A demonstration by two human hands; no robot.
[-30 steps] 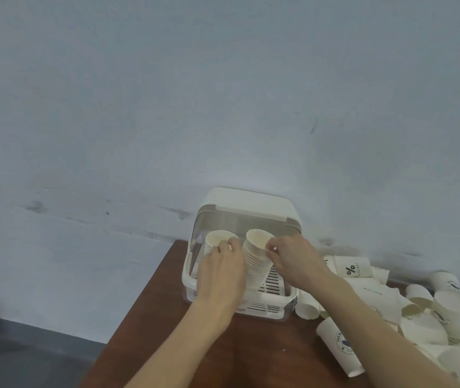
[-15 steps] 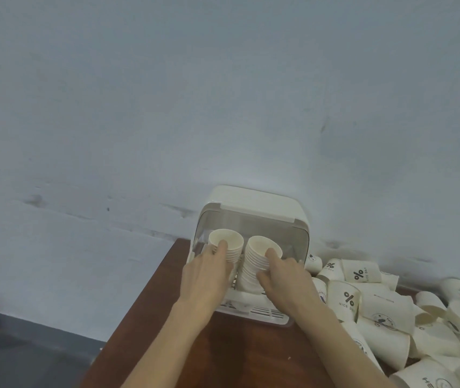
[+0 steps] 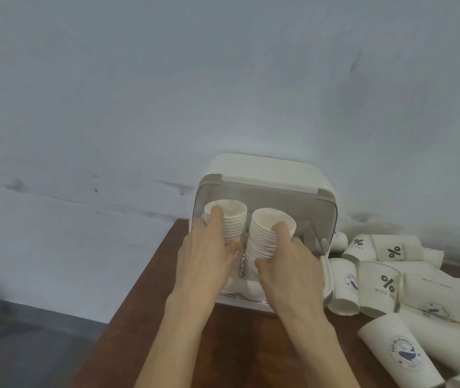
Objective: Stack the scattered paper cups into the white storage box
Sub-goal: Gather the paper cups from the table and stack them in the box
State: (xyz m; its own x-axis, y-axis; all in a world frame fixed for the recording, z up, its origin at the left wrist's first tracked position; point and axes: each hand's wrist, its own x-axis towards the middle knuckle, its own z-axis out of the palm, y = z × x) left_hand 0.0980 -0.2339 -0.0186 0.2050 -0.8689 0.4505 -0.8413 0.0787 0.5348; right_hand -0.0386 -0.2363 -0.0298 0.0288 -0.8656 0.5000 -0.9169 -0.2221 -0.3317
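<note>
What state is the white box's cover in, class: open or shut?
Open. The box has its clear cover swung up, and both hands reach through the front to the cup stacks inside.

Two cup stacks [image 3: 233,224] in box [image 3: 268,175], loose cups [image 3: 391,278] right.

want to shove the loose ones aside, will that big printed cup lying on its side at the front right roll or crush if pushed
The printed cup lies on its side on the table, so it would probably roll, curving because it tapers. It looks like thin paper, likely light and easily dented. Neighbouring loose cups may stop it.
</note>
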